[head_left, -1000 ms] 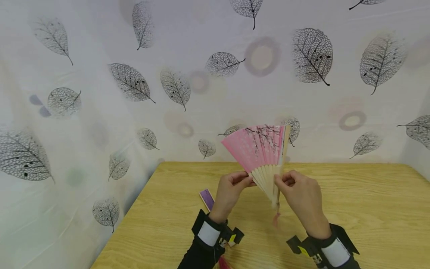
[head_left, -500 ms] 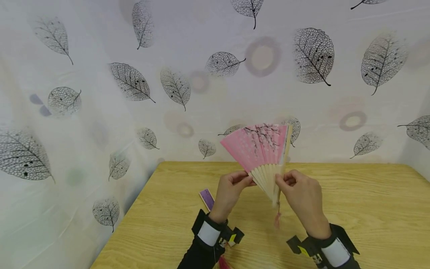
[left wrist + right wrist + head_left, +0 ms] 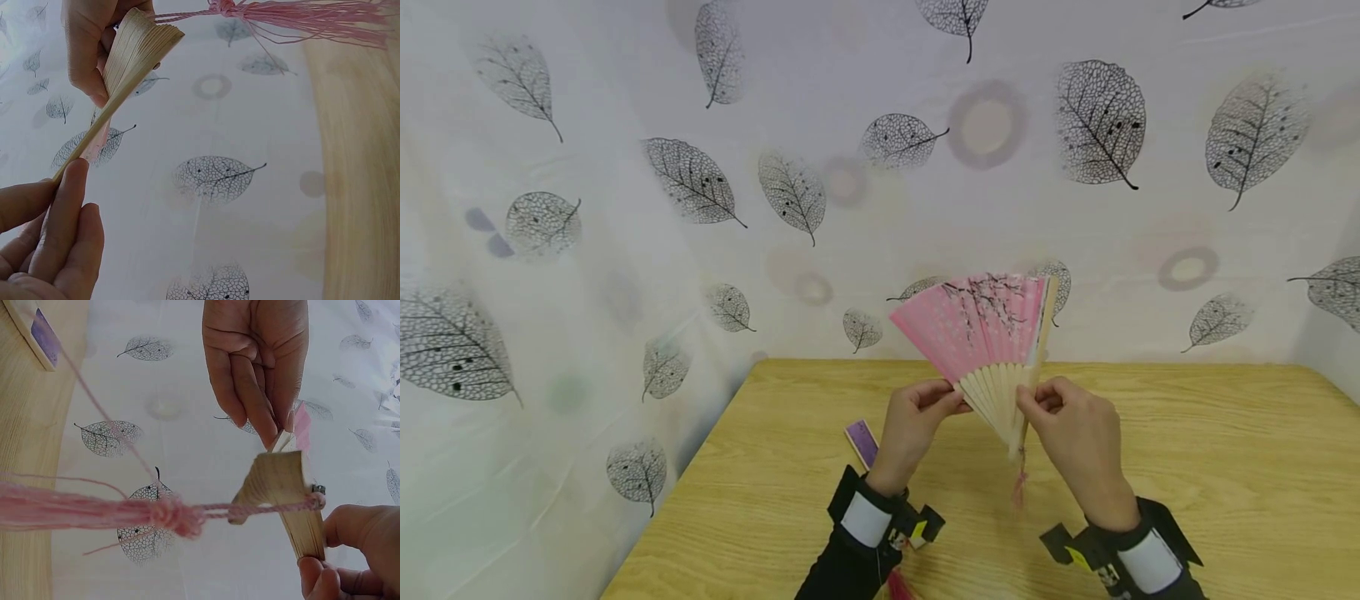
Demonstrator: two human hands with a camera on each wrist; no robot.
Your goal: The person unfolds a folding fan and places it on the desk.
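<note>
A pink folding fan (image 3: 973, 325) with a dark branch pattern and pale wooden ribs stands partly spread above the table, ribs downward. My left hand (image 3: 915, 433) pinches its left outer rib between thumb and fingers. On the other side my right hand (image 3: 1077, 442) grips the ribs near the right guard stick. A pink tassel (image 3: 1019, 487) hangs from the pivot end; the right wrist view shows its cord (image 3: 262, 509) knotted at the stacked rib ends. In the left wrist view the fingers (image 3: 65, 219) of my left hand lie along the outer rib.
Beneath my left forearm lies a second, purple folded fan (image 3: 862, 443), its middle hidden by the wrist. A red tassel (image 3: 898, 586) shows at the bottom edge. The wooden table (image 3: 760, 483) meets a leaf-patterned cloth (image 3: 850, 225) at the back and left.
The fan has spread slightly wider; its right guard stick has tilted further right, with my right hand shifting slightly that way. My left hand stays nearly in place.
</note>
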